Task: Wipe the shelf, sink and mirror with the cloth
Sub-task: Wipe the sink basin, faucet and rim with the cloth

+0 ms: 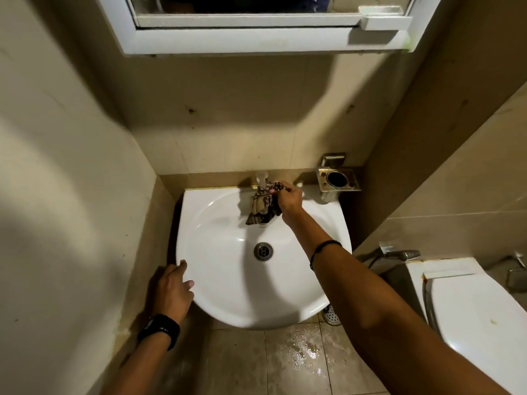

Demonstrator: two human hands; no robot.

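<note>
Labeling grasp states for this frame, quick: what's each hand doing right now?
Left hand: open, fingers resting on the sink rim, holding nothing.
Right hand: closed on the cloth, at the tap.

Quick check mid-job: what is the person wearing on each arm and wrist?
Both forearms are bare, with no sleeves or gloves in view. The left hand has a wide black wristband or watch at the wrist. The right hand has a thin black cord bracelet on its forearm.

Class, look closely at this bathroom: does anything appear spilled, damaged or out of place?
Yes. Water glistens in a puddle on the floor tiles below the sink, and rust-coloured staining marks the toilet's back edge.
</note>
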